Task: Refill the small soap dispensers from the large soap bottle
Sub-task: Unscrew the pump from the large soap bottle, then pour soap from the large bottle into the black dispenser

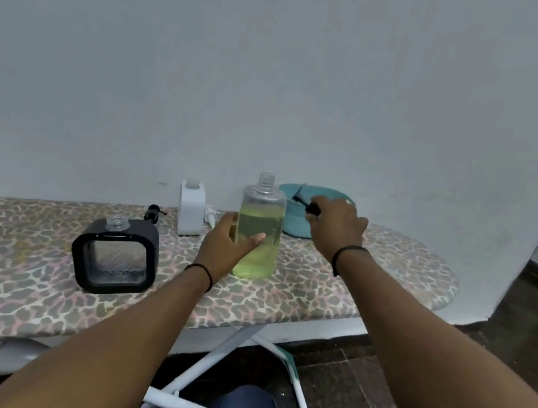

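On the ironing board (370,287), left hand (223,249) steadies the uncapped soap bottle (259,233) upright while right hand (335,227), pinching the black pump (312,207), should drop it fully into the teal basket (295,225).

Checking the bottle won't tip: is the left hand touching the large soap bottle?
Touching. The head view shows the left hand wrapped around the large soap bottle, thumb across its front.

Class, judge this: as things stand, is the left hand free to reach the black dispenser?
Probably not yet: the left hand grips the large bottle. The black dispenser stands unobstructed to its left.
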